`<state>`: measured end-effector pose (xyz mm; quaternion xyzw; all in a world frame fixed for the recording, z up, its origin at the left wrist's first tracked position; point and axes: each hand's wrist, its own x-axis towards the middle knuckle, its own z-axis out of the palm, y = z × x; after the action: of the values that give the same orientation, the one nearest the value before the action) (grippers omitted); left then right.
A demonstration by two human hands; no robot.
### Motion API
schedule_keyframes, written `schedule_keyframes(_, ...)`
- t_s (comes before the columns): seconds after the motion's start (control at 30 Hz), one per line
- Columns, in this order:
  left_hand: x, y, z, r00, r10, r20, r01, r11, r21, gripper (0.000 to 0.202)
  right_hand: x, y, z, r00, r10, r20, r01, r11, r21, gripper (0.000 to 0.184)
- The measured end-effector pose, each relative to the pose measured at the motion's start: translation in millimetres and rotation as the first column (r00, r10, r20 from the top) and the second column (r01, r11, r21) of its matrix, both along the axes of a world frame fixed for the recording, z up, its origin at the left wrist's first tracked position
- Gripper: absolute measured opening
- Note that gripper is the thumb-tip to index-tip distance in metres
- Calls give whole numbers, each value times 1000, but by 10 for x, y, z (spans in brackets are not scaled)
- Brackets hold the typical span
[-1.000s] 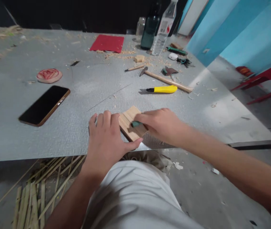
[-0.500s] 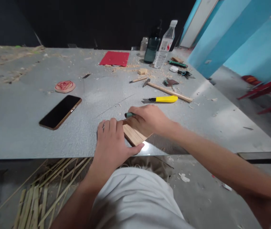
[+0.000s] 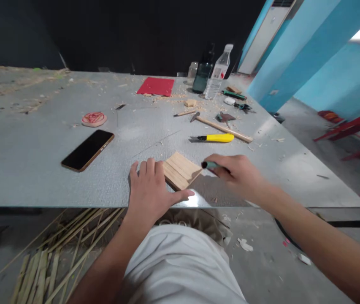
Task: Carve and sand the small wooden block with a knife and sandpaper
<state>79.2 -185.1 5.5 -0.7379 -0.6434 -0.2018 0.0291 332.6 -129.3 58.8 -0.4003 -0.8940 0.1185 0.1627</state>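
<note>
A square wooden board (image 3: 181,170) lies flat on the grey table near its front edge. My left hand (image 3: 148,183) holds it against the table, with fingers along its left side and the thumb stretched past its near corner. My right hand (image 3: 238,173) is just right of the board, closed around a small green roll (image 3: 210,165) with a dark end. What kind of roll it is I cannot make out, since the fingers cover most of it. Behind my right hand lies a yellow-handled cutter knife (image 3: 219,138).
A hammer (image 3: 224,126), a pencil-like stick (image 3: 184,113) and a small wooden piece (image 3: 190,102) lie farther back. Bottles (image 3: 219,74) stand at the rear beside a red sheet (image 3: 156,86). To the left are a phone (image 3: 87,150) and a round wooden disc (image 3: 94,118). Wood shavings are scattered about.
My right hand has slid right with the green roll, off the board's top to beyond its right corner, uncovering the wood. My left hand stays on the board. The view has shifted slightly.
</note>
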Motion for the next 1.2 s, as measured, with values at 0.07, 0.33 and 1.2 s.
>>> schedule_keyframes(0.07,-15,-13,-2,999,-32,2,32,999,-10,97,-98,137,-12,995,-72,-71,78,992,96,26)
schedule_keyframes(0.33,-93,-42,8,976,-135,171,141,990,-26,70,-355,306,-188,996,78,-40,-62,950,306,39)
schedule_keyframes(1.2,-214,439,112,911,-349,220,396,890,-225,127,-217,-30,-99,922,362,138,-378,920,109,43)
